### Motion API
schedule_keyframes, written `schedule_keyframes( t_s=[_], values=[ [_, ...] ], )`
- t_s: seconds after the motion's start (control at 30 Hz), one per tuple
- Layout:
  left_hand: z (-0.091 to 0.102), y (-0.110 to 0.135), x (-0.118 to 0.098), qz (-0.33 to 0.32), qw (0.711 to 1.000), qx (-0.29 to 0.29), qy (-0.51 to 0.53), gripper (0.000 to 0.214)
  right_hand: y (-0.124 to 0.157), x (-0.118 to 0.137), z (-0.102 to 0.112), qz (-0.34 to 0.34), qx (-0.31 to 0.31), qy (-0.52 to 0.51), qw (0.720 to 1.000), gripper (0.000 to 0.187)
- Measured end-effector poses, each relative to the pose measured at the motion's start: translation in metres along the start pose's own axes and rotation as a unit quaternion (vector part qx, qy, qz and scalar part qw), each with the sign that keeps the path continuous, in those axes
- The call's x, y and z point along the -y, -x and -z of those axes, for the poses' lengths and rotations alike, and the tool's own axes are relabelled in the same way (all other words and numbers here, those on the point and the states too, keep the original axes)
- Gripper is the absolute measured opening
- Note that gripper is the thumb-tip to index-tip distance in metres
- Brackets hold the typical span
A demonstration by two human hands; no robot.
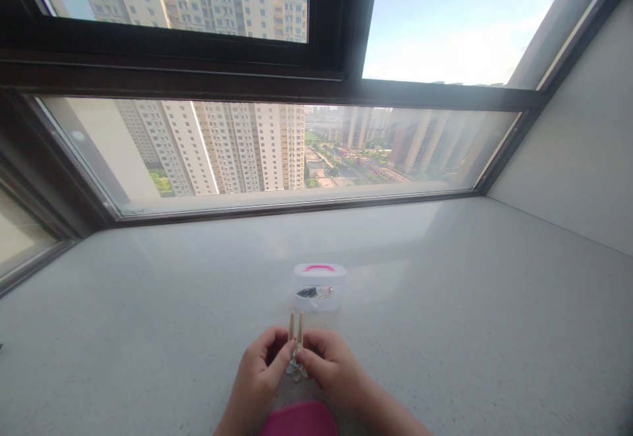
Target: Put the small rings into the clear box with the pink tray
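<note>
Slim beige pieces (301,326), two of them, stand upright side by side in the person's hands, low in the view and above a pale speckled surface (148,330). Just beyond them is a white container (320,304) with a pink handle (320,267) on its lid; dark and light contents (309,292) show through its side. Something pink (299,419) lies at the bottom edge, between the forearms. Behind, a dark window frame (247,83) borders the surface, with tall buildings (237,146) outside. A faint mark (133,211) low on the glass is too small to read. The left hand (262,370) and right hand (333,360) nearly meet, each grip pinching one piece between thumb and fingers. Small shiny bits (297,373) show below the fingertips, partly hidden.
</note>
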State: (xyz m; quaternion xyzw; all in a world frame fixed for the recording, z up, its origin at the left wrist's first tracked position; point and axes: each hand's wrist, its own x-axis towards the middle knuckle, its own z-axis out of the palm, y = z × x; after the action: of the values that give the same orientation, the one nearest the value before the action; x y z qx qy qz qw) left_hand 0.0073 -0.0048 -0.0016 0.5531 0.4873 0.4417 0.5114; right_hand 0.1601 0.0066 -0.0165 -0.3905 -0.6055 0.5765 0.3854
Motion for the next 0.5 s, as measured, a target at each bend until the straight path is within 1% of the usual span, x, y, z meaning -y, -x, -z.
schedule_keyframes(
  t_s=[0.17, 0.5],
  values=[
    [0.0003, 0.0008, 0.0001, -0.006, 1.000, 0.003, 0.008, 0.023, 0.0000, -0.0008, 0.0004, 0.004, -0.003, 0.000, 1.000, 0.038],
    [0.0005, 0.0029, -0.0002, 0.001, 1.000, 0.008, 0.013, 0.025, 0.0004, 0.0016, 0.0000, 0.005, -0.001, 0.001, 1.000, 0.038]
  ],
)
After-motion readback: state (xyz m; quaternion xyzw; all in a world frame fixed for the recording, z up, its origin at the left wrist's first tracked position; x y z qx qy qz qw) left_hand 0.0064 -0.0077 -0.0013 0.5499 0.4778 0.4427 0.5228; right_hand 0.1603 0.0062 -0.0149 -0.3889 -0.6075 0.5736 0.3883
